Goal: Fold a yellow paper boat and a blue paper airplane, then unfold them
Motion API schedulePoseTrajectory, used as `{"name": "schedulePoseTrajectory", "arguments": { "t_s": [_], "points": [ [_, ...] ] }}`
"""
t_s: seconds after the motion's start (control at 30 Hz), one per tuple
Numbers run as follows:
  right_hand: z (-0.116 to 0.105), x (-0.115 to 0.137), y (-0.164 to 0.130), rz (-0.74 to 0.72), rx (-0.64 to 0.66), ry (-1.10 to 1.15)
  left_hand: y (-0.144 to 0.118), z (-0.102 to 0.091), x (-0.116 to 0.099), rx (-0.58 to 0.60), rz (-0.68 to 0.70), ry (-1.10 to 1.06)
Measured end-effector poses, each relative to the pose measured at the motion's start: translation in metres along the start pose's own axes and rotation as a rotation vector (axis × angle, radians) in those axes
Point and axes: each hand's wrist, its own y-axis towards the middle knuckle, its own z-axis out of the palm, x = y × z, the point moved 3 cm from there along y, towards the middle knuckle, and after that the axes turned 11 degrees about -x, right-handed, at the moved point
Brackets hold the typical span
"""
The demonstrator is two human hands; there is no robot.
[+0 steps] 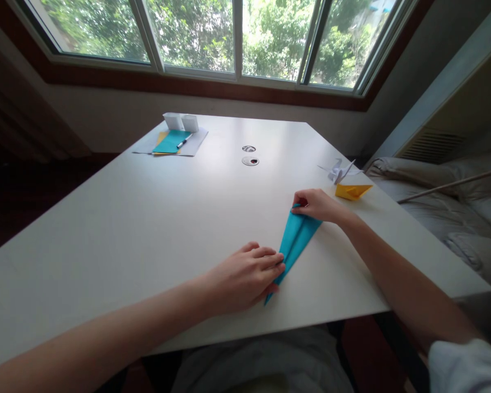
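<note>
Teal folded paper (295,240) — hands flat, pressing

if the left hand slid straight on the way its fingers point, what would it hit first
The left hand points right, across the blue folded paper it already presses. Past that, the white table looks bare to its edge, though depth is hard to judge.

Matt blue paper (295,240) on smooth white table (147,218).
</note>
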Motion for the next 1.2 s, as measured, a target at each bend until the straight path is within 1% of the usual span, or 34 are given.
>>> {"name": "schedulePoseTrajectory", "arguments": {
  "t_s": [0.1, 0.27, 0.4, 0.63, 0.73, 0.8, 0.87, 0.93, 1.0, 1.1, 1.2],
  "points": [
    [0.0, 0.002, 0.001, -0.01, 0.0, -0.015, 0.001, -0.001, 0.001, 0.014, 0.004, 0.014],
    [0.0, 0.003, 0.002, 0.0, 0.019, -0.039, 0.004, -0.001, 0.003, 0.043, 0.004, -0.054],
    [0.001, 0.002, 0.003, 0.008, 0.028, -0.027, 0.004, 0.0, 0.003, 0.049, 0.007, -0.064],
    [0.008, -0.009, 0.003, 0.055, 0.051, -0.024, 0.005, -0.001, 0.001, 0.048, 0.022, -0.029],
    [0.007, -0.014, 0.002, 0.096, -0.001, 0.0, 0.003, -0.001, 0.0, 0.041, 0.019, 0.011],
    [0.005, -0.014, 0.0, 0.07, -0.061, 0.007, 0.002, 0.0, 0.0, 0.028, 0.024, 0.033],
    [0.004, -0.009, -0.003, 0.009, -0.113, -0.013, 0.0, 0.001, 0.001, 0.017, 0.006, 0.062],
    [0.007, 0.0, -0.008, -0.04, -0.124, -0.045, 0.0, 0.002, 0.004, 0.0, -0.038, 0.102],
    [0.015, 0.011, -0.013, -0.069, -0.083, -0.058, 0.0, 0.004, 0.005, -0.027, -0.084, 0.137],
    [0.029, 0.029, -0.02, -0.13, -0.005, -0.057, 0.0, 0.005, 0.006, -0.053, -0.108, 0.144],
    [0.038, 0.033, -0.022, -0.069, 0.021, -0.093, 0.001, 0.006, 0.005, -0.049, -0.106, 0.133]
  ]
}}
